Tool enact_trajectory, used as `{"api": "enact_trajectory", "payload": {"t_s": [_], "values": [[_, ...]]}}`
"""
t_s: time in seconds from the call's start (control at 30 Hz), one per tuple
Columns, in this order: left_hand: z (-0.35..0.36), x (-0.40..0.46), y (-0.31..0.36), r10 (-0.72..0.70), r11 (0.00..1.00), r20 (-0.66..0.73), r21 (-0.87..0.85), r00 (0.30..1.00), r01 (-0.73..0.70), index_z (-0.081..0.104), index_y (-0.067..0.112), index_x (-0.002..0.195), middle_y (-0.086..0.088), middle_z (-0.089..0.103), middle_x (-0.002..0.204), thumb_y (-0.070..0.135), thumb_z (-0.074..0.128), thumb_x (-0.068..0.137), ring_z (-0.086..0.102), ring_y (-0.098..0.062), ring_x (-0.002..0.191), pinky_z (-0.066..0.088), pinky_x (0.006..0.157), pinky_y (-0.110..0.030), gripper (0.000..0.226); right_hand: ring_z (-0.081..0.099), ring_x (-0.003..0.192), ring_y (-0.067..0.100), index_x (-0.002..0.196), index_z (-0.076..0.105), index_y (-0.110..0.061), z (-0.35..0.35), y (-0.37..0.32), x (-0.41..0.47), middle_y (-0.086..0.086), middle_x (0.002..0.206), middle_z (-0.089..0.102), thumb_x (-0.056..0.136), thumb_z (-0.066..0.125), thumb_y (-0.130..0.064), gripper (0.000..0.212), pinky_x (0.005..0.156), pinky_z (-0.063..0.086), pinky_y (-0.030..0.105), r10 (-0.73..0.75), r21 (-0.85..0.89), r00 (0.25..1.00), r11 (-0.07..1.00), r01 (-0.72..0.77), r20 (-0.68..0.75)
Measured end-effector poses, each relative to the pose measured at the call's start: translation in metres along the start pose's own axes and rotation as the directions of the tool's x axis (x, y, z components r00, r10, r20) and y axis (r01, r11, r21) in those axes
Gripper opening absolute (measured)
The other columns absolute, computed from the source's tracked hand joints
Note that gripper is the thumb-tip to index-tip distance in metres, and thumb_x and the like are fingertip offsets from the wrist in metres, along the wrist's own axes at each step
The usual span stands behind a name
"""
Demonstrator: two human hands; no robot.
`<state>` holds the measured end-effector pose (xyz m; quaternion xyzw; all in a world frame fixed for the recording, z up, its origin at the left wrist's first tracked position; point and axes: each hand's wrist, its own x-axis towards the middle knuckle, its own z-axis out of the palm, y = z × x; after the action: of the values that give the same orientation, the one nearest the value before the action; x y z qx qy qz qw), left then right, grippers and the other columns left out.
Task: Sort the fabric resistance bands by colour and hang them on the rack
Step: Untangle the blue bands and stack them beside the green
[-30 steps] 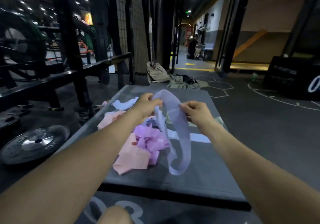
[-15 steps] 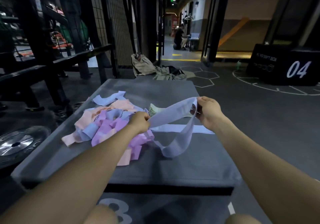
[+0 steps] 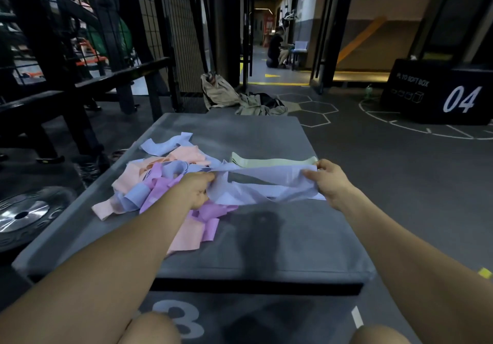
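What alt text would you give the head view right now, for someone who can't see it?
Both hands, left hand and right hand, hold a pale blue band stretched between them just above a grey padded box. A tangle of peach, purple and blue bands lies at left; a pale green band lies flat behind.

Both bare forearms reach forward, level and apart. The left hand pinches one end of a pale lavender fabric band, fingers curled under; the right hand pinches the opposite end, thumb on top, knuckles outward.
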<state>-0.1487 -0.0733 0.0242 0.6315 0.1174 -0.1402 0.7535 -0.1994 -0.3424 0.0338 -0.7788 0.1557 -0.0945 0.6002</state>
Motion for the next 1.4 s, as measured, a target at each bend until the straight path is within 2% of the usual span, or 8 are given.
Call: {"api": "enact_trajectory", "payload": {"t_s": [0.07, 0.2, 0.33, 0.43, 0.73, 0.93, 1.23, 1.4], "values": [[-0.002, 0.001, -0.003, -0.005, 0.986, -0.017, 0.166, 1.000, 0.008, 0.061, 0.009, 0.092, -0.007, 0.062, 0.086, 0.014, 0.057, 0.092, 0.058, -0.017, 0.073, 0.051, 0.060, -0.027, 0.006, 0.038, 0.062, 0.020, 0.071, 0.044, -0.017, -0.003, 0.007, 0.001, 0.006, 0.069, 0.043, 0.085, 0.061, -0.009, 0.024, 0.054, 0.034, 0.026, -0.004, -0.074, 0.999, 0.997, 0.001, -0.036], [-0.010, 0.009, -0.007, 0.057, 0.882, -0.045, 0.471, 0.997, -0.029, 0.061, 0.009, 0.102, -0.006, 0.060, 0.089, 0.031, 0.069, 0.080, 0.057, -0.021, 0.074, 0.043, 0.063, -0.026, 0.032, 0.044, 0.062, 0.020, 0.077, 0.054, -0.016, -0.014, 0.023, 0.003, 0.014, 0.078, 0.053, 0.086, 0.059, -0.003, 0.017, 0.040, 0.039, 0.017, -0.001, -0.104, 0.995, 0.994, -0.009, -0.102], [0.000, 0.006, -0.012, 0.196, 0.660, 0.014, 0.737, 0.981, -0.143, 0.060, 0.010, 0.092, -0.005, 0.053, 0.081, 0.036, 0.058, 0.089, 0.047, -0.019, 0.076, 0.034, 0.056, -0.023, 0.026, 0.050, 0.073, 0.024, 0.098, 0.061, -0.004, -0.026, 0.038, 0.004, 0.015, 0.086, 0.057, 0.082, 0.065, 0.001, 0.017, 0.056, 0.042, 0.025, 0.005, -0.160, 0.983, 0.987, -0.034, -0.181], [0.013, 0.006, -0.026, 0.265, 0.545, 0.115, 0.801, 0.957, -0.247, 0.064, 0.006, 0.093, -0.006, 0.055, 0.087, 0.028, 0.054, 0.092, 0.048, -0.019, 0.081, 0.034, 0.065, -0.024, 0.024, 0.054, 0.081, 0.024, 0.104, 0.062, -0.003, -0.035, 0.054, 0.005, 0.014, 0.095, 0.060, 0.080, 0.067, -0.003, 0.024, 0.070, 0.042, 0.028, 0.051, -0.219, 0.971, 0.970, -0.103, -0.234], [0.018, 0.019, -0.085, 0.262, 0.246, 0.314, 0.893, 0.913, -0.378, 0.071, 0.006, 0.086, -0.012, 0.066, 0.099, 0.007, 0.057, 0.085, 0.056, -0.026, 0.099, 0.040, 0.079, -0.025, 0.014, 0.051, 0.083, 0.023, 0.106, 0.062, 0.000, -0.040, 0.098, -0.016, 0.014, 0.093, 0.060, 0.081, 0.066, -0.002, 0.025, 0.070, 0.037, 0.026, 0.165, -0.326, 0.954, 0.914, -0.244, -0.250], [0.004, 0.016, -0.088, 0.354, 0.170, 0.132, 0.965, 0.926, -0.202, 0.056, 0.005, 0.114, -0.018, 0.051, 0.120, 0.011, 0.061, 0.085, 0.049, -0.032, 0.110, 0.041, 0.090, -0.034, 0.030, 0.059, 0.103, 0.032, 0.112, 0.062, -0.001, -0.040, 0.104, -0.025, 0.019, 0.114, 0.063, 0.084, 0.064, -0.004, 0.028, 0.076, 0.041, 0.025, 0.169, -0.293, 0.946, 0.923, -0.250, -0.276], [0.004, 0.005, -0.085, 0.256, 0.052, -0.037, 0.998, 0.966, 0.024, 0.057, 0.007, 0.107, -0.014, 0.057, 0.116, 0.021, 0.064, 0.082, 0.058, -0.030, 0.099, 0.041, 0.068, -0.032, 0.029, 0.059, 0.101, 0.033, 0.106, 0.063, 0.002, -0.038, 0.095, -0.038, 0.020, 0.111, 0.063, 0.089, 0.056, -0.006, 0.020, 0.076, 0.042, 0.029, 0.177, -0.290, 0.938, 0.919, -0.266, -0.299], [0.008, 0.006, -0.085, 0.257, -0.008, -0.105, 0.994, 0.961, 0.111, 0.053, 0.012, 0.111, -0.011, 0.058, 0.116, 0.022, 0.060, 0.086, 0.058, -0.029, 0.103, 0.040, 0.073, -0.033, 0.028, 0.057, 0.086, 0.032, 0.100, 0.065, 0.003, -0.037, 0.097, -0.037, 0.022, 0.106, 0.064, 0.086, 0.054, -0.001, 0.018, 0.072, 0.044, 0.031, 0.184, -0.316, 0.935, 0.906, -0.281, -0.304]]}}
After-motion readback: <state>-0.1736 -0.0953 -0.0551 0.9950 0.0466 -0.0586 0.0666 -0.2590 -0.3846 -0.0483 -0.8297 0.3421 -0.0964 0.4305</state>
